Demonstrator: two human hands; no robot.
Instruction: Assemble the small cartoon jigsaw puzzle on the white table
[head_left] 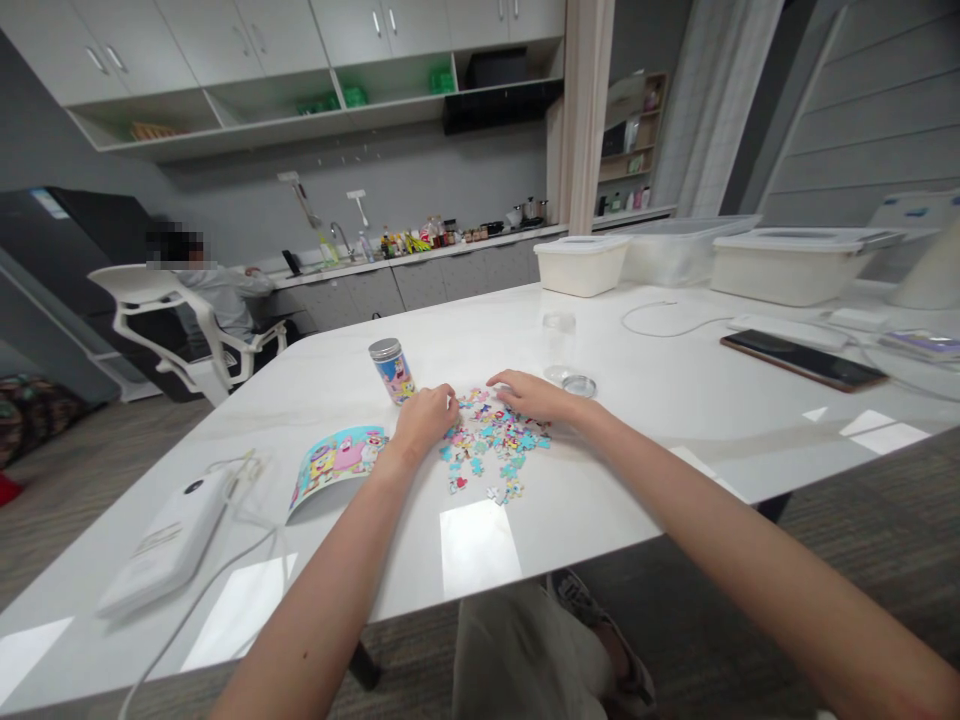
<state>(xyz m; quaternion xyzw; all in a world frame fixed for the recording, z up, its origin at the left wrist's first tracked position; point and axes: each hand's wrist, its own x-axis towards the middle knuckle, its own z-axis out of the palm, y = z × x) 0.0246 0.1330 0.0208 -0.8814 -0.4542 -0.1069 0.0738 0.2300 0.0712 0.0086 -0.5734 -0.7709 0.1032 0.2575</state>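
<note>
Two bare hands: left hand (429, 418) and right hand (525, 395), both reaching over the white tabletop (577, 515) from my head-camera side.
Left hand: at the pile's left edge, fingers curled inward; I cannot tell whether a piece is pinched in them.
Right hand: over the far right part of the pile, palm down, fingers loosely bent; its underside is hidden from me, so I cannot tell if it grips anything.
Jigsaw pieces (493, 437): loose heap between and in front of the hands, many light blue, others pink, white and yellow; a few strays on the near side.
Cartoon canister (393, 374): upright just beyond the left hand, silver lid on.
Picture sheet (341, 462): curved, cartoon figures on light blue, left of the left forearm.
Clear jar (559, 340): beyond the right hand; silver-rimmed lid (580, 385) lying near it.
Left end of table: white device (171, 540) with cables beside it.
Right end of table: smartphone (802, 360) lying flat, thin cable (675, 331) nearby, lidded tubs (581, 268) behind.
Background: I see a person (229, 298) seated on a white chair (142, 285), near the kitchen counter (442, 278).
</note>
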